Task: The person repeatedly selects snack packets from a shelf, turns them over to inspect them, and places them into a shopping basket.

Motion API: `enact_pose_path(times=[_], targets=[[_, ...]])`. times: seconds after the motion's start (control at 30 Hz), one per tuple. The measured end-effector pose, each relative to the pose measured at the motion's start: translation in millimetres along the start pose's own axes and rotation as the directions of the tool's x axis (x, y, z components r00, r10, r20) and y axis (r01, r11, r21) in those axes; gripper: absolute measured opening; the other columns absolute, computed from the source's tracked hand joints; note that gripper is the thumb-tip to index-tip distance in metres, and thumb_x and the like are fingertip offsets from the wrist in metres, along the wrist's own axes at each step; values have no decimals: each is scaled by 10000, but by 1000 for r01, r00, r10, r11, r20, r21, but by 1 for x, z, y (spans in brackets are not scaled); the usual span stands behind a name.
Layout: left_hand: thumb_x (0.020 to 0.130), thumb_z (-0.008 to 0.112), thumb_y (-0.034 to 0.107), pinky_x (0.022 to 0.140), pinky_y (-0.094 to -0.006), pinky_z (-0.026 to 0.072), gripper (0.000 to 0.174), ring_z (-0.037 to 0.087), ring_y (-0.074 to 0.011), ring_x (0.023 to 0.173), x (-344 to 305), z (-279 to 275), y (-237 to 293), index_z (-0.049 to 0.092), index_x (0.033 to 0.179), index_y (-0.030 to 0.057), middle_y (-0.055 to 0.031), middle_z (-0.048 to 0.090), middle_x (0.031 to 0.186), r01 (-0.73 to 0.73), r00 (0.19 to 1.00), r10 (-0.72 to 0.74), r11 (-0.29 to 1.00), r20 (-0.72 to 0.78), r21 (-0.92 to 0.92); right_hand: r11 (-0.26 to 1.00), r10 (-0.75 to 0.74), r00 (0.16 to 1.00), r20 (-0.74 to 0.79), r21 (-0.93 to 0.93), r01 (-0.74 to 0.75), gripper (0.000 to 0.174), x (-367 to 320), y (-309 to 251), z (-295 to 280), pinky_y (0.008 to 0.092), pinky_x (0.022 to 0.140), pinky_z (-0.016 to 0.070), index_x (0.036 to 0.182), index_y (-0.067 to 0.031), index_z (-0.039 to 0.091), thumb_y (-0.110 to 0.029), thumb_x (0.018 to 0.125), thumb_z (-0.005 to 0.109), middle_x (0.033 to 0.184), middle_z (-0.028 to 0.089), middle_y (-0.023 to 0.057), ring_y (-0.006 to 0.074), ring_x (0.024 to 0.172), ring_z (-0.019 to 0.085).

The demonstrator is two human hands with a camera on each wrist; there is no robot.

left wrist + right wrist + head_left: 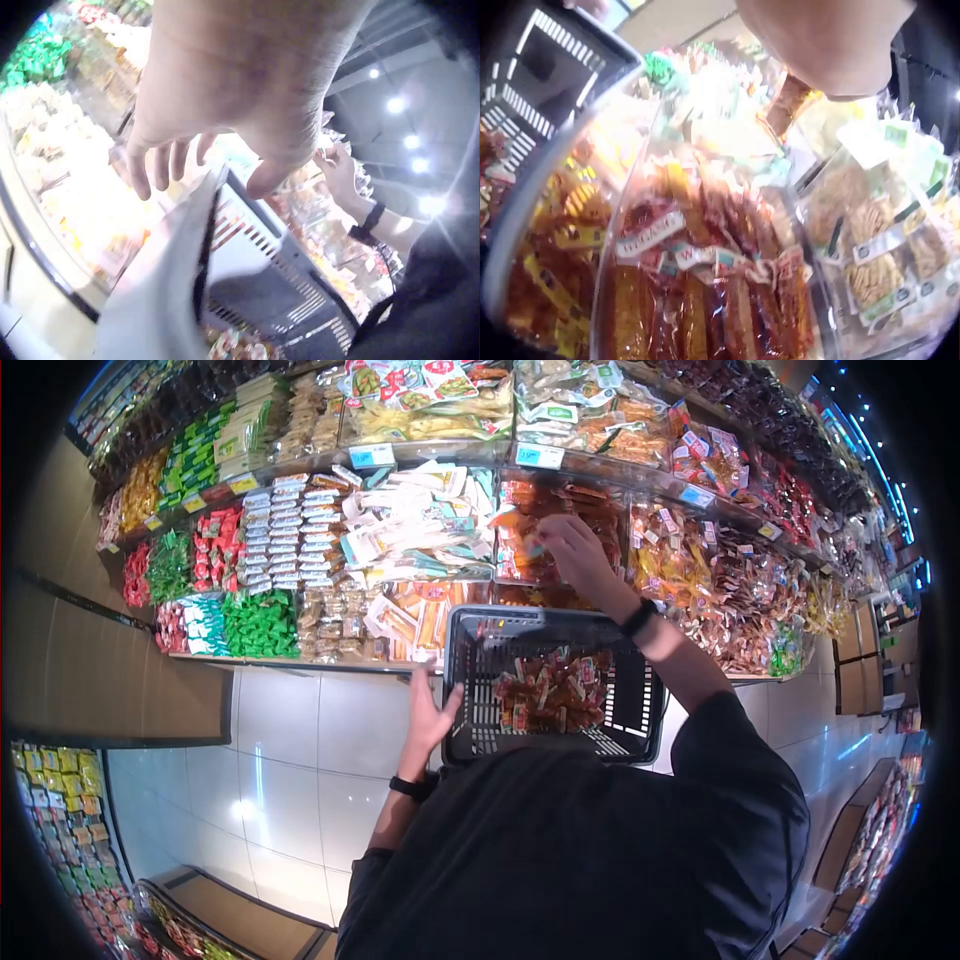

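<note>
— Where's the basket [630, 710]?
— Black slotted plastic, between both hands, with red packets [550, 695] inside. The left hand [430, 710] is spread flat at its left rim.
— The right hand [575, 555]?
— Beyond the basket, fingers curled into a clear bin [510, 560] of glossy orange wrappers. I can't tell if it grips anything.

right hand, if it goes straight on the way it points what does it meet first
Most likely the heap of red-orange snack packets right ahead of the right hand, which pinches a brown packet. Depth is unclear, so it may already touch them.
</note>
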State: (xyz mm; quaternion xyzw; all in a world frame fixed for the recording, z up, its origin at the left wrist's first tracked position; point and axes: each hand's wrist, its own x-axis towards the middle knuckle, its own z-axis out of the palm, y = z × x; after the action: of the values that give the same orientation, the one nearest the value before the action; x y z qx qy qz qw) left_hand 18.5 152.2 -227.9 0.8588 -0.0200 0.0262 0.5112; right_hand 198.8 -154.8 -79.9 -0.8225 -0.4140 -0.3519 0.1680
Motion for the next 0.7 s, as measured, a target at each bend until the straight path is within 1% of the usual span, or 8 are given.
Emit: enact_pose_path(times=[0.07,0.17,0.23,0.27,0.3,0.43,0.5,0.7], targets=[[955,673,267,984,-412,478,561,530,-286,1244,16,-18,50,440,1391,1,-176,522,1369,69,997,-49,914,60,-399,984,-113,993,-34,135,117,170,3,-49,-42,442,906,540,863,-13,565,14,734,672,1136,633,149,359,1077,613],[1038,411,509,893,-423,556,614,620,-298,1136,37,-40,118,461,1370,-5,-195,595,1277,338,904,137,354,405,-872,952,-180,983,-38,245,184,161,6,-109,-89,463,901,561,783,-2,537,25,752,693,1166,650,188,374,1071,640],[1039,419,469,837,-437,570,575,668,-323,1010,18,-45,120,471,1346,-14,-211,632,1198,333,923,7,486,385,-808,937,-196,979,-48,287,202,188,5,-130,-102,469,892,575,749,2,520,31,758,706,1170,657,205,376,1059,654],[1042,400,429,768,-447,574,548,681,-373,897,17,-29,88,472,1318,-39,-236,655,1107,381,894,-232,-60,384,-923,932,-215,972,-92,279,232,198,3,-135,-107,463,869,588,736,5,521,35,755,716,1151,666,213,371,1036,668],[1042,389,438,701,-443,583,571,683,-401,824,20,-51,143,463,1321,-55,-265,648,1077,332,909,131,342,395,-879,928,-232,964,-132,266,260,207,2,-139,-113,457,846,601,724,8,523,39,752,726,1133,676,222,367,1014,682],[997,363,636,565,-433,586,814,690,-395,771,12,-69,175,441,1339,-99,-311,631,1062,267,907,278,196,315,-943,967,-162,976,-144,173,186,205,-8,-151,-137,447,873,581,810,-6,558,70,747,737,1106,703,207,377,1067,669],[963,407,688,543,-374,589,888,702,-323,743,16,-73,198,481,1287,-136,-271,656,1049,172,871,383,350,308,-921,972,-146,980,-135,165,167,199,-12,-155,-142,437,875,577,821,-2,566,56,750,743,1116,704,202,368,1068,668],[919,615,60,564,-315,578,325,697,-218,733,4,-76,217,560,1184,-120,-213,681,989,150,908,270,503,320,-851,963,-132,982,-137,218,160,237,-10,-155,-147,430,838,583,875,7,565,54,742,756,1118,707,195,362,1069,665]])
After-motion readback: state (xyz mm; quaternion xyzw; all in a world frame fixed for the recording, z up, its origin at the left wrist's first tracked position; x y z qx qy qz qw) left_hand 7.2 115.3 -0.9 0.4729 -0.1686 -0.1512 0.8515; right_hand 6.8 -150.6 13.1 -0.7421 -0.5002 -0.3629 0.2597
